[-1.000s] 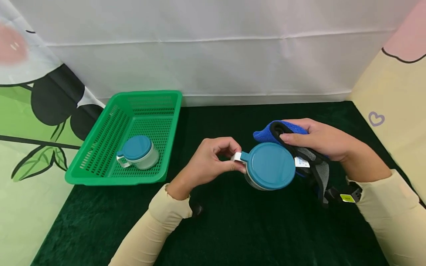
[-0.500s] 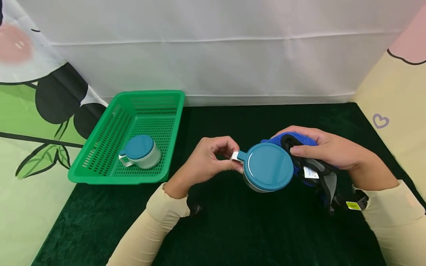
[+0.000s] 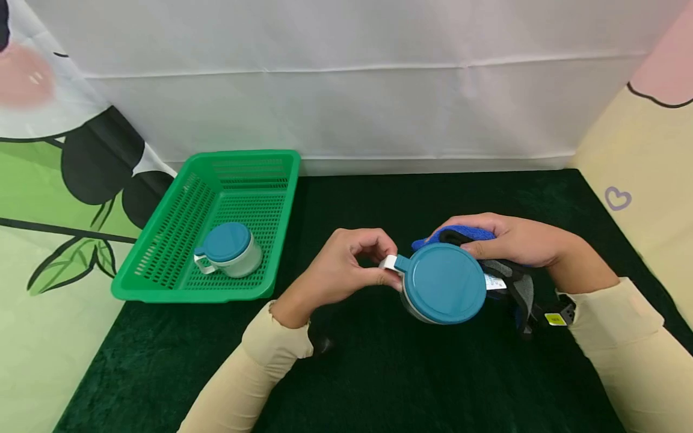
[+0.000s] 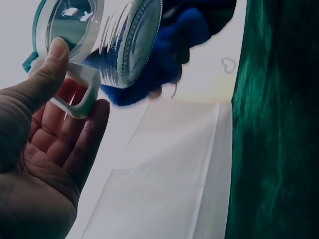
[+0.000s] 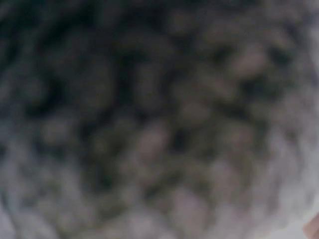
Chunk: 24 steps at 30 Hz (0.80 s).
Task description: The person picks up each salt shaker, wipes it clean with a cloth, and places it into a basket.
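My left hand (image 3: 352,264) pinches the white handle (image 4: 82,92) of a clear glass jar (image 4: 132,45) with a blue lid (image 3: 446,282). The jar is held up off the table, and the left wrist view shows its ribbed side and base. In my right hand (image 3: 514,240) is a bunched blue, black and grey cloth (image 3: 522,285) with a white tag, held against the jar's far right side. Blue cloth (image 4: 149,69) also shows behind the jar in the left wrist view. Blurred fabric (image 5: 149,124) fills nearly all of the right wrist view.
A green plastic basket (image 3: 284,225) stands at the left of the dark green cloth-covered table (image 3: 357,373). Inside it sits a second lidded jar (image 3: 243,258) with a handle. A white curtain (image 3: 352,114) hangs behind the table.
My right hand with the cloth first drew back to the right, then came left again against the jar. The jar has shifted slightly right and nearer; my left hand keeps hold of its handle.
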Each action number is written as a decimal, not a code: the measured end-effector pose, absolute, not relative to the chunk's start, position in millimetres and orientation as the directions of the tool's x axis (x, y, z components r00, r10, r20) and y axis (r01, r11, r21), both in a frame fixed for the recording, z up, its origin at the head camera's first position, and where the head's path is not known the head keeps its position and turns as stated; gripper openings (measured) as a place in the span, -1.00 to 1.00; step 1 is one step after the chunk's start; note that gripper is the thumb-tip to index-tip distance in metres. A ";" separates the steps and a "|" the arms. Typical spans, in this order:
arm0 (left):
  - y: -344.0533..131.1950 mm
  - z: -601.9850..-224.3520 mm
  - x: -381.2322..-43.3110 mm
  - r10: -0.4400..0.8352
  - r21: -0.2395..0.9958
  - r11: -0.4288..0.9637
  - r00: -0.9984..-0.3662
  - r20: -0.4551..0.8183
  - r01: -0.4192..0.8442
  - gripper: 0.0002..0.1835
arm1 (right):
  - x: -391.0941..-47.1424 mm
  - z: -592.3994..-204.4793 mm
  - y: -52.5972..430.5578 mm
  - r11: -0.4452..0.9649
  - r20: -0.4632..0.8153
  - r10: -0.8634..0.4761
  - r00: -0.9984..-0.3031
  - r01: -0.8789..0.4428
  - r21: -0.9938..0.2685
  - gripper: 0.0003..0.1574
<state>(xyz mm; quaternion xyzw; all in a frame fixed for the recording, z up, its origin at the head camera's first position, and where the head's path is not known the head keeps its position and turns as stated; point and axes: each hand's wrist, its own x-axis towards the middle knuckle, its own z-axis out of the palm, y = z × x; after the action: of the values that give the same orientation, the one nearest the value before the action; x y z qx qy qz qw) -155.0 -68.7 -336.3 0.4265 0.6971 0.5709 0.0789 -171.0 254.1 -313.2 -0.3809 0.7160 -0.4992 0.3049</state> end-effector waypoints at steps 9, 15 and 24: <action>-66.2 -340.0 -155.5 0.715 0.856 -0.032 -0.586 0.381 0.516 -0.75 | -169.6 -280.8 251.4 0.231 -0.051 -0.892 -0.450 -0.355 -0.906 -0.47; -58.3 -340.9 -150.1 0.727 0.849 -0.022 -0.574 0.376 0.528 -0.75 | -187.0 -283.4 235.3 0.379 -0.291 -0.871 -0.396 -0.163 -0.911 -0.62; -56.5 -345.7 -150.8 0.720 0.849 0.038 -0.604 0.342 0.526 -0.75 | -186.2 -277.6 240.4 0.462 -0.378 -0.835 -0.401 -0.135 -0.877 -0.64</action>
<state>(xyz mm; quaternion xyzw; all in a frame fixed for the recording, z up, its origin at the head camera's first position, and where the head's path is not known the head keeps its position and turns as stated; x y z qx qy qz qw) -150.8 -56.5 -345.7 0.4358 0.7147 0.5396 0.0896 -186.2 240.4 -277.6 -0.3298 0.7349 -0.4004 0.4367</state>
